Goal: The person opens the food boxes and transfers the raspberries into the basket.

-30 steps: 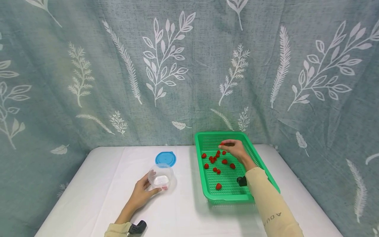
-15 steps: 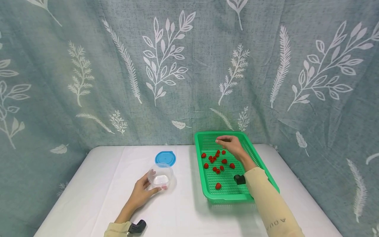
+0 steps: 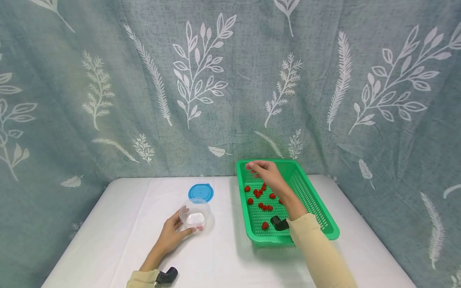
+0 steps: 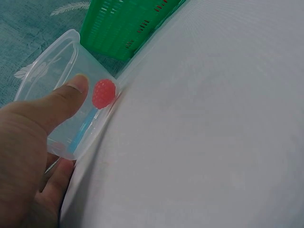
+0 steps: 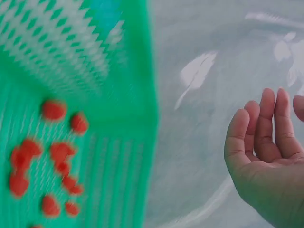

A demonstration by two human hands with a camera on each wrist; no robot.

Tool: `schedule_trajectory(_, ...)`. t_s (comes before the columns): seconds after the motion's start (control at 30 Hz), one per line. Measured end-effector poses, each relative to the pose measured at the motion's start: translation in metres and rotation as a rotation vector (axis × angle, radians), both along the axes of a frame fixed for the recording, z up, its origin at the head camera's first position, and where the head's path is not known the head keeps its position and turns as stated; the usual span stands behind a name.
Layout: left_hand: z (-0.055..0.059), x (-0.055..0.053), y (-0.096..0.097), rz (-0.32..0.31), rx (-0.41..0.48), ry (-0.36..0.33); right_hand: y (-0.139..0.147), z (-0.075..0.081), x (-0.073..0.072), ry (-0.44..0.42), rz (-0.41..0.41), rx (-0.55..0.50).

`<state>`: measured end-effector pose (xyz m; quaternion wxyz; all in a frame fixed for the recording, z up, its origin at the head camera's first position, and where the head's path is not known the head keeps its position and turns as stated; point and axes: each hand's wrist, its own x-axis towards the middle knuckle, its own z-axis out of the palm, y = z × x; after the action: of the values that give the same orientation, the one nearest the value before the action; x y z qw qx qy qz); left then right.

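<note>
My left hand point(image 3: 173, 236) grips a clear plastic tub point(image 3: 196, 212) by its side wall, thumb at the front and fingers round the back. A raspberry point(image 4: 103, 93) shows through the tub's wall near the bottom in the left wrist view. Over the back left of a green basket point(image 3: 273, 241) is my right hand point(image 3: 266, 174), its fingers loosely bent. In the right wrist view the thumb stands apart from those fingers point(image 5: 266, 128) and no berry shows between them. Several raspberries point(image 3: 265, 226) lie scattered on the basket floor, some partly behind the right arm.
Just behind the tub lies a round blue lid point(image 3: 201, 192) on the white tablecloth point(image 3: 223, 260). A patterned grey-green curtain point(image 3: 230, 80) hangs along the table's back edge. The basket's raised rim stands between the tub and the berries.
My right hand held a raspberry a second ago; it let go, and a raspberry now lies in the basket's middle. That hand then moved left toward the basket's left rim. My left hand stayed still.
</note>
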<state>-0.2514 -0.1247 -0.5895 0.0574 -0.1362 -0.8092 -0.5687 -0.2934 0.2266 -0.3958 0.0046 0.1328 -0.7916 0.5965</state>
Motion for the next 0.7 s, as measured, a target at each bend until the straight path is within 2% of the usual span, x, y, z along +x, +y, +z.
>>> schedule_trajectory(0.13,0.001,0.001,0.000,-0.001,0.009,-0.009,-0.025,0.007,0.017,0.036,0.044,-0.017)
schedule_trajectory(0.33,0.003,0.001,0.002,-0.005,0.020,-0.005,-0.061,0.005,0.039,0.061,0.068,-0.016)
schedule_trajectory(0.53,0.002,0.002,0.002,-0.003,0.020,0.025,-0.092,-0.011,0.053,0.120,0.045,0.018)
schedule_trajectory(0.7,0.002,0.003,0.002,-0.004,0.027,0.009,-0.117,-0.037,0.062,0.185,-0.006,0.073)
